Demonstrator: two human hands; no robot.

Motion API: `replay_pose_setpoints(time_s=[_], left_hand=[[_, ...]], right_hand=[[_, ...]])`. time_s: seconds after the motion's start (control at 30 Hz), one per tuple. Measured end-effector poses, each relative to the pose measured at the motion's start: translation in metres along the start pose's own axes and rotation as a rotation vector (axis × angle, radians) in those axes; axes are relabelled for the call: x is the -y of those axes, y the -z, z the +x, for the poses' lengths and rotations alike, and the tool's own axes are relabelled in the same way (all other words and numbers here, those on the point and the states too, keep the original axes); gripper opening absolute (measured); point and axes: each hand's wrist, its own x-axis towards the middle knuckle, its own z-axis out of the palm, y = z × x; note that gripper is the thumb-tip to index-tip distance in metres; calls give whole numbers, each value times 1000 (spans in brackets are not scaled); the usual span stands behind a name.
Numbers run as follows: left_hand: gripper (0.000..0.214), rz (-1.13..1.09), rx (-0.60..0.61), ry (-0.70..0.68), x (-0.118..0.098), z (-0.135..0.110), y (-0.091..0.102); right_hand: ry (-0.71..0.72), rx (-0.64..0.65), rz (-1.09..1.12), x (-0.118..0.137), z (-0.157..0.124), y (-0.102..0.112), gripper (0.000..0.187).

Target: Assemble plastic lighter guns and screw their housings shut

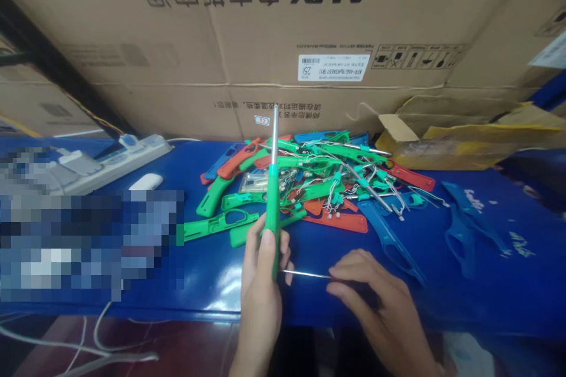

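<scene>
My left hand (pixel 264 259) is closed around a green gas lighter (pixel 272 194), held upright with its metal tube pointing up. In my right hand (pixel 375 294) is a thin screwdriver (pixel 307 274), its shaft level and its tip against the lighter's lower right side. The screwdriver's handle is mostly hidden by my fingers. Behind my hands lies a pile of lighter parts: green shells (pixel 216 194), red shells (pixel 338 221), blue shells (pixel 389 238), metal tubes and thin white wires.
Tall cardboard (pixel 212 41) backs the blue table (pixel 212 283). On the left are a white power strip (pixel 119 159) with plugs and a white oval object (pixel 146 182). An opened carton (pixel 442 138) stands back right, with loose blue shells (pixel 462 235) in front. Cables hang front left.
</scene>
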Motion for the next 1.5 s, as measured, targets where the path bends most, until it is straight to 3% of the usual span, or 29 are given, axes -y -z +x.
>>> replay_pose_setpoints(time_s=[0.13, 0.37, 0.5, 0.6, 0.77, 0.87, 1.0, 1.1, 1.3, 1.5], left_hand=[[41, 11, 67, 28, 0, 2, 0], [42, -4, 36, 45, -2, 4, 6], [38, -21, 71, 20, -2, 2, 6], [36, -67, 80, 0, -2, 1, 5], [30, -99, 83, -11, 0, 5, 8], [27, -108, 92, 0, -1, 6, 9], [28, -121, 62, 13, -4, 5, 8], [30, -93, 78, 30, -5, 4, 6], [35, -27, 93, 4, -5, 0, 6], [28, -29, 94, -140, -3, -2, 6]], right_hand=[[-50, -104, -11, 7, 2, -4, 6], [-351, -71, 53, 23, 5, -12, 37], [-403, -60, 48, 25, 4, -12, 44], [-308, -64, 3, 22, 5, -11, 39], [37, -111, -155, 15, 7, -15, 24], [109, -93, -239, 11, 2, -17, 21], [172, 20, -297, 8, -4, -18, 20], [99, 8, -228, 11, -3, -17, 26], [-320, 158, -38, 25, -1, -10, 33], [-327, 216, -109, 25, -9, -10, 36]])
